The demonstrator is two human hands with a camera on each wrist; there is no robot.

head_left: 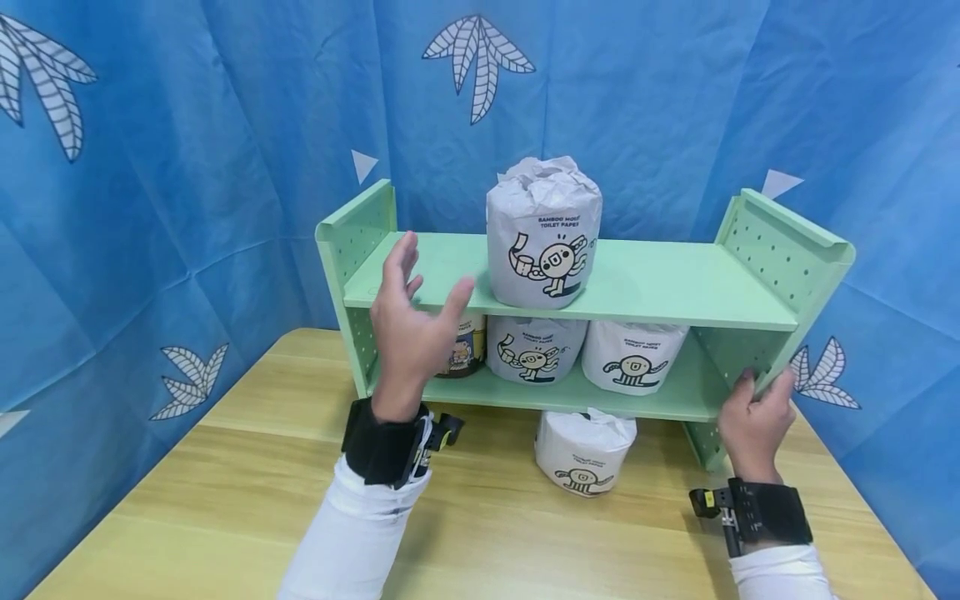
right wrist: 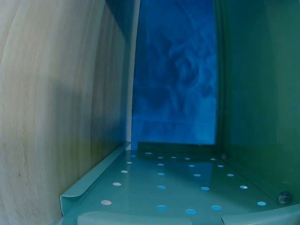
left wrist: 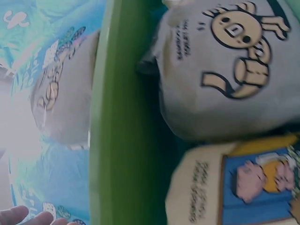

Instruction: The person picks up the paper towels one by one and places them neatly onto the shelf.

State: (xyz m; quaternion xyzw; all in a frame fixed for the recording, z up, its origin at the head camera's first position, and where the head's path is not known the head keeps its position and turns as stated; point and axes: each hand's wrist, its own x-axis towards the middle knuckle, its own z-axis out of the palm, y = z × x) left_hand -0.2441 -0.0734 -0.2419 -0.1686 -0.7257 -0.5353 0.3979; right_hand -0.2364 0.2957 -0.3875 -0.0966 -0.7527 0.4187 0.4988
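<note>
My right hand (head_left: 757, 421) grips the front edge of the right side panel (head_left: 795, 308) of a two-tier light green rack (head_left: 690, 279). In the right wrist view that perforated panel (right wrist: 180, 187) shows from inside. My left hand (head_left: 412, 333), fingers extended and thumb apart, is raised before the upper shelf's left part, holding nothing. A paper-wrapped toilet roll (head_left: 543, 283) stands on the upper shelf. Two similar rolls, one in the middle (head_left: 534, 354) and one farther right (head_left: 633, 358), stand on the lower shelf. Left of them is a colourfully printed package (head_left: 468, 346), partly hidden by my left hand.
Another wrapped toilet roll (head_left: 585, 450) stands on the wooden table (head_left: 525, 533), just below the lower shelf's front edge. A blue curtain (head_left: 285, 125) with white leaf prints hangs behind the rack and along both sides.
</note>
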